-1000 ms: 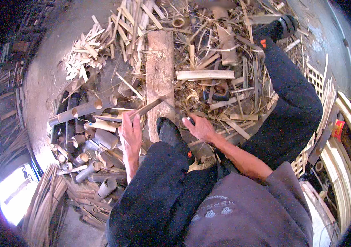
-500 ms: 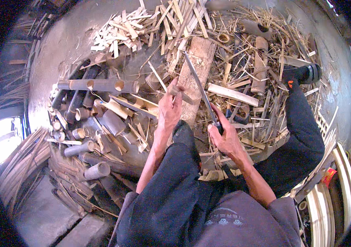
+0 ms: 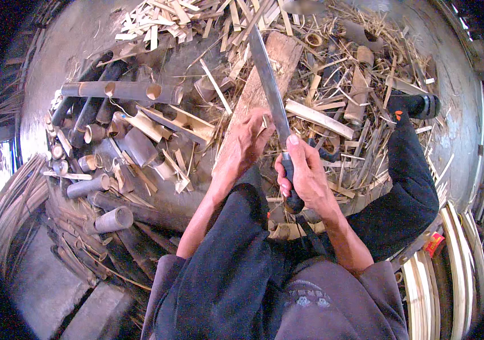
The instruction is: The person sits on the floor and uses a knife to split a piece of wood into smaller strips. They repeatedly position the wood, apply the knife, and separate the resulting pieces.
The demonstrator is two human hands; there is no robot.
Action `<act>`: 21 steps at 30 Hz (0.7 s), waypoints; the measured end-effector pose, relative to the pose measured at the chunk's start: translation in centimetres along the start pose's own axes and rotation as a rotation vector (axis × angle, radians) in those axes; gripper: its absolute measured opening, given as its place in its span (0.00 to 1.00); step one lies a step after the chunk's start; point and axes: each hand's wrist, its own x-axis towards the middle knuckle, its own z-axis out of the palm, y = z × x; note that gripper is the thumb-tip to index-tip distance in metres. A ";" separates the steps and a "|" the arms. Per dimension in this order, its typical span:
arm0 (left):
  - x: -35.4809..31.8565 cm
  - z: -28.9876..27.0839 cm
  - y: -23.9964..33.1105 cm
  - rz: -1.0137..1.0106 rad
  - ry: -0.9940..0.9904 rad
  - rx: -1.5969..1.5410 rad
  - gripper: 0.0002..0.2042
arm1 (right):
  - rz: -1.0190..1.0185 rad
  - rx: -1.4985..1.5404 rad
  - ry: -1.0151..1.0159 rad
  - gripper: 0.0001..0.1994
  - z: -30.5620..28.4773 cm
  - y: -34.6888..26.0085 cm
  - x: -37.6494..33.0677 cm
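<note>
In my right hand is a long knife, its straight blade pointing away from me and its dark handle wrapped by my fingers. My left hand is closed just left of the blade, above a thick wooden plank. A pale end of a short bamboo piece shows between its fingertips; the rest of that piece is hidden by the hand. Whether the blade touches the piece, I cannot tell. A pale split bamboo strip lies right of the blade.
Cut bamboo tubes lie heaped at the left, with a long notched tube across them. Pale bamboo strips are piled at the far side. Shavings and another tube cover the floor on the right, near my foot.
The knife has turned more upright, showing its broad side, and my right hand has rolled around the handle. My left hand has turned over and shifted right and nearer, bringing the bamboo piece beside the blade.
</note>
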 end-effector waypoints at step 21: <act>0.3 1.2 -0.9 0.126 0.072 -0.182 0.12 | -0.021 -0.051 0.005 0.23 0.4 0.1 0.2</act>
